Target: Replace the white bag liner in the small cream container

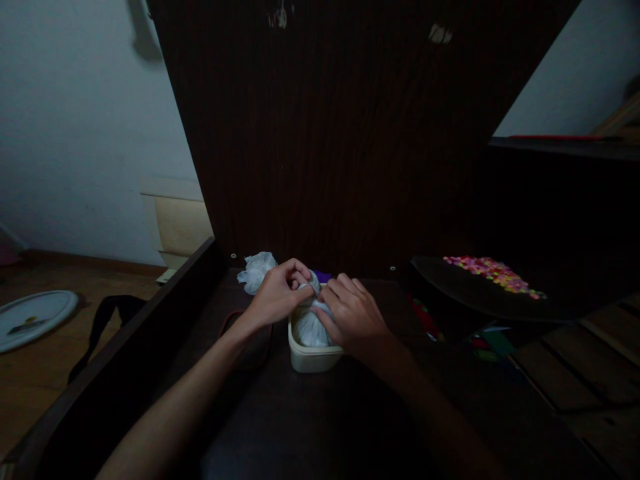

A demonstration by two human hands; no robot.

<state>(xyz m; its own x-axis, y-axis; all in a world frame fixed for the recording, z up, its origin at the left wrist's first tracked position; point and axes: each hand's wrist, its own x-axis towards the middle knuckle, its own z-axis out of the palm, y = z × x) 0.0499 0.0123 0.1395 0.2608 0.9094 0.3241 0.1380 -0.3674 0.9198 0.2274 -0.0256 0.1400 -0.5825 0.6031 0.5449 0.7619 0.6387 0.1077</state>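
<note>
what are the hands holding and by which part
The left hand and right hand hold a whitish bag by its gathered top, its body in a cream container.

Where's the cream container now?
Head view, lower middle: the cream container is on the dark surface, beneath the left hand and right hand, white bag inside.

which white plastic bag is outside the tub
The crumpled white bag just beyond the left hand, left of the tub; the other white bag sits inside the tub, with the right hand at its top.
</note>
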